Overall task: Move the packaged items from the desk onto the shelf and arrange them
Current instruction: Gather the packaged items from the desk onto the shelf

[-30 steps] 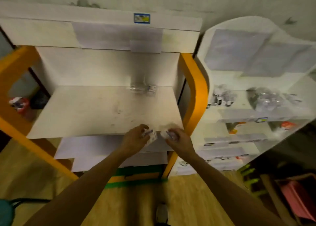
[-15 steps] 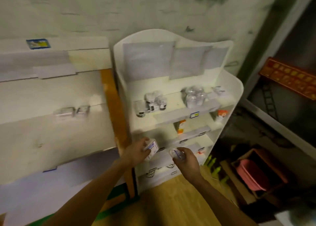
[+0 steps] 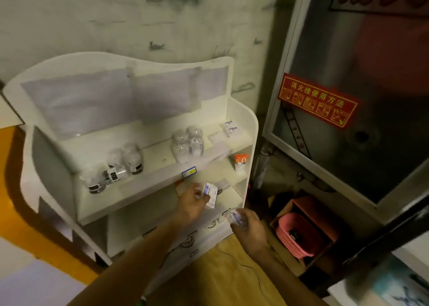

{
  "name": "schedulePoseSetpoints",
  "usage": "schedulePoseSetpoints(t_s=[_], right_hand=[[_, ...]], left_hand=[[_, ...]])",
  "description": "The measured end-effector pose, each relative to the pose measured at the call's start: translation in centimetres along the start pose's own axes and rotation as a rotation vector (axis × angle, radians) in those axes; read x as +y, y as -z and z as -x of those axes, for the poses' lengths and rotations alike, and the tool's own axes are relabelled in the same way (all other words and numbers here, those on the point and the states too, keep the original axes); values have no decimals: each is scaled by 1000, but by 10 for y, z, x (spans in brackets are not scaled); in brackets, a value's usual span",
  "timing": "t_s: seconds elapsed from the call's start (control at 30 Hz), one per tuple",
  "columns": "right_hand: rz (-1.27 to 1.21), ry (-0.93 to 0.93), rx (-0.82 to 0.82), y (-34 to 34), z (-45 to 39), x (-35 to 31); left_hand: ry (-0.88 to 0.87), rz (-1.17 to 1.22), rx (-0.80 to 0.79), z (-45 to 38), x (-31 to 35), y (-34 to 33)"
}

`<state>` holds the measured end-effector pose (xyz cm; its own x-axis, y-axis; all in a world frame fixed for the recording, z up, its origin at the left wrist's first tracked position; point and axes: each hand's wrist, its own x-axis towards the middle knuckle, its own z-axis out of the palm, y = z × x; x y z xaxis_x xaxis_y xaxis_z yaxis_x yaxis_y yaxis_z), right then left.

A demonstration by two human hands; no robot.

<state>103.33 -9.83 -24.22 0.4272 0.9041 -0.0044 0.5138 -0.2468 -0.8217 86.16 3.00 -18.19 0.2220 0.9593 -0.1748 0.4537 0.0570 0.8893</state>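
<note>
Fingers of my left hand (image 3: 193,201) pinch a white box (image 3: 210,193) at frame centre, before the white shelf (image 3: 148,182); my right hand (image 3: 249,230), lower right, grips a small clear packet (image 3: 235,216).

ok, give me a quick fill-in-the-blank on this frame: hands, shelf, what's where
1. The left hand holds a small white ____.
2. The orange tube stands on the shelf at its ____ end.
3. The basket on the floor is ____.
4. The right hand holds a small packet, ____ than the left hand.

Missing words: box; right; pink; lower
</note>
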Motion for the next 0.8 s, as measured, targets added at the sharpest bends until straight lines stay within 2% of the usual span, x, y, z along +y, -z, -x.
schedulePoseSetpoints(t_s=[0.13,0.27,0.33,0.43,0.67,0.8], right_hand=[[-32,-20,45,21,-34,19],[-59,-56,56,12,-63,34],[-57,-61,17,5,-81,37],[-22,-52,-40,8,-113,39],[-3,-41,84,46,-242,13],[52,79,26,49,-299,-5]], left_hand=[[53,-39,-25,-36,16,-29],[41,-71,-54,-72,20,-46],[11,-137,-41,-97,23,-45],[-44,-109,-65,-133,31,-50],[-107,-173,22,-217,82,-74],[-20,-242,142,-235,93,-90]])
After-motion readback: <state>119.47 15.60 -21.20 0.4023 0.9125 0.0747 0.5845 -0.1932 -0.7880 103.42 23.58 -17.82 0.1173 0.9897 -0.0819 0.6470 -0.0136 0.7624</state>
